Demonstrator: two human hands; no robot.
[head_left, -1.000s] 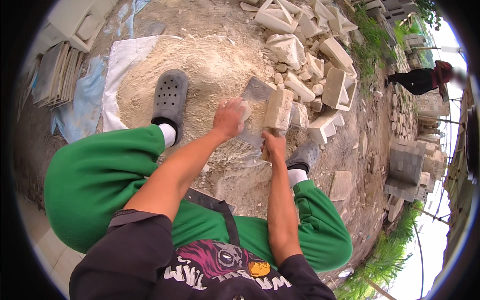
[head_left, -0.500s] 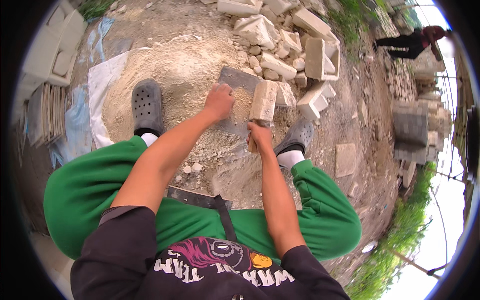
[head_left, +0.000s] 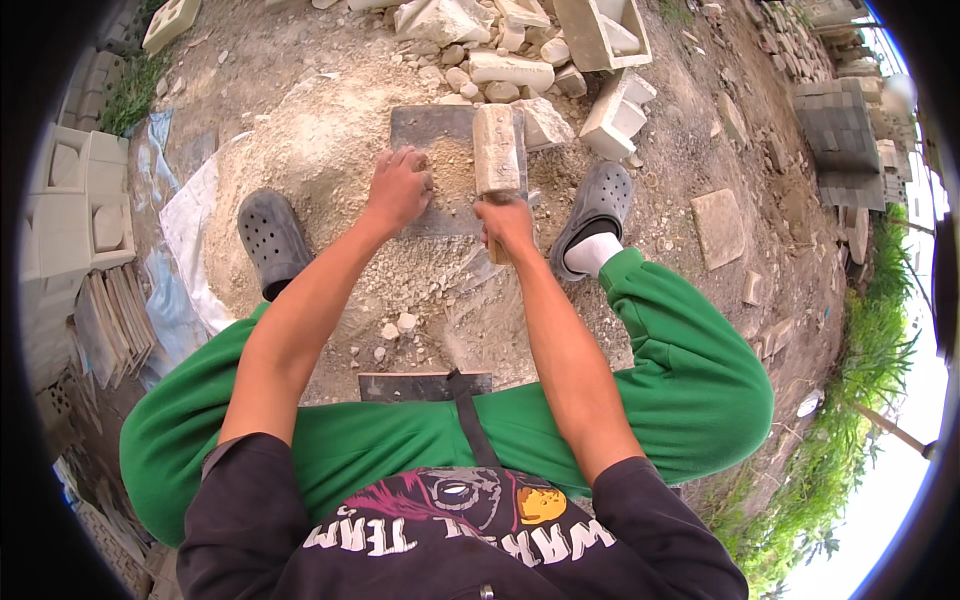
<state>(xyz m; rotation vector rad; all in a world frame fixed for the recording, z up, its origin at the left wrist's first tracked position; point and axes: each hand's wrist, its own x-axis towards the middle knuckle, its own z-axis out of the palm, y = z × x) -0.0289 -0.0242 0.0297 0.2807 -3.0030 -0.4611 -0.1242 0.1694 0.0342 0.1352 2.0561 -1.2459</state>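
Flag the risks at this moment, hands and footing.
1. Left hand rests on the dark slab right beside the mallet head: a stray blow could hit fingers.
2. Crushed stone on the slab could fly up; both forearms are bare.
3. Perforated clogs sit close to loose rubble.

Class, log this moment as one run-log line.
left hand: on grit over slab | right hand: grips mallet, head on slab | rubble beyond

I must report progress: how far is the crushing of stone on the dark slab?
Done: a heap of crushed stone beside the slab. In hand: the right hand holds the block mallet on the slab; the left hand touches the grit. Left: whole chunks beyond it.
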